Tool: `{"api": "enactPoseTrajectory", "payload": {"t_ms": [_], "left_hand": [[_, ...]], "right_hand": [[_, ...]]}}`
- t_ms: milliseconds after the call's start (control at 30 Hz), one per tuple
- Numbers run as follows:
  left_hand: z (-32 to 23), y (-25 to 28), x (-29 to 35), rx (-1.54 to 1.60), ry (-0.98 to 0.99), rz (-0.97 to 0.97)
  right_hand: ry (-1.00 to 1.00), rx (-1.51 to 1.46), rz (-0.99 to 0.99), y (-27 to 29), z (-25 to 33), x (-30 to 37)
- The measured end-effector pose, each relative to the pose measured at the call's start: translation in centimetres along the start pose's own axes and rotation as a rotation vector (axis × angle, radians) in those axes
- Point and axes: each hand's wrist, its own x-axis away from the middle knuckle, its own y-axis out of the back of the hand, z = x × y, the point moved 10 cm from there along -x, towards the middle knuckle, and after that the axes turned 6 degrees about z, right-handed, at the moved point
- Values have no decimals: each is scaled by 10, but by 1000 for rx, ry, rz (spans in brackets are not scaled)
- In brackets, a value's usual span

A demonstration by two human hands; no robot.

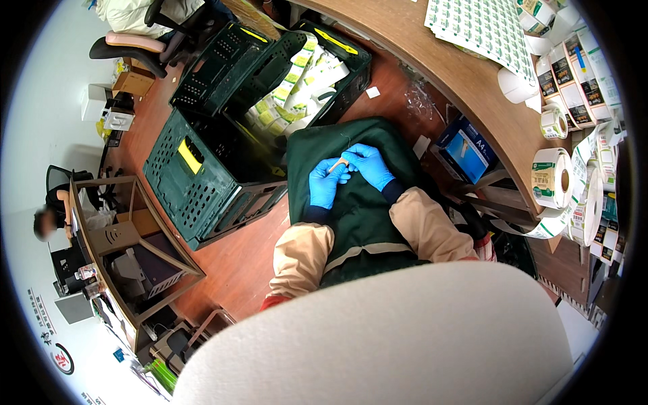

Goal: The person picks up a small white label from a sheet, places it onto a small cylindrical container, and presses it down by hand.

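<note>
My left hand (325, 183) and my right hand (370, 166), both in blue gloves, meet above my lap with their fingers closed in a pinch. Between the fingertips shows a small tan piece (339, 164); its kind is too small to make out. A thin thread-like strand seems to rise just above the fingers. Beneath both hands the dark green apron (364, 223) spreads over my lap. My forearms wear beige sleeves with dark cuffs.
Ahead to the left stand dark green crates (196, 196), one holding a heap of label strips (297, 94). A curved wooden desk (466, 81) runs along the right, with label sheets (482, 34) and label rolls (552, 177). Below it sits a blue box (466, 150). Another person sits far left.
</note>
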Motion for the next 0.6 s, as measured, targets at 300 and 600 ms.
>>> {"api": "enactPoseTrajectory", "payload": {"t_ms": [300, 600], "left_hand": [[0, 9, -3, 37, -13, -62], [1, 7, -2, 53, 20, -36]], "right_hand": [[-142, -138, 57, -4, -1, 2], [-16, -41, 98, -4, 4, -1]]}}
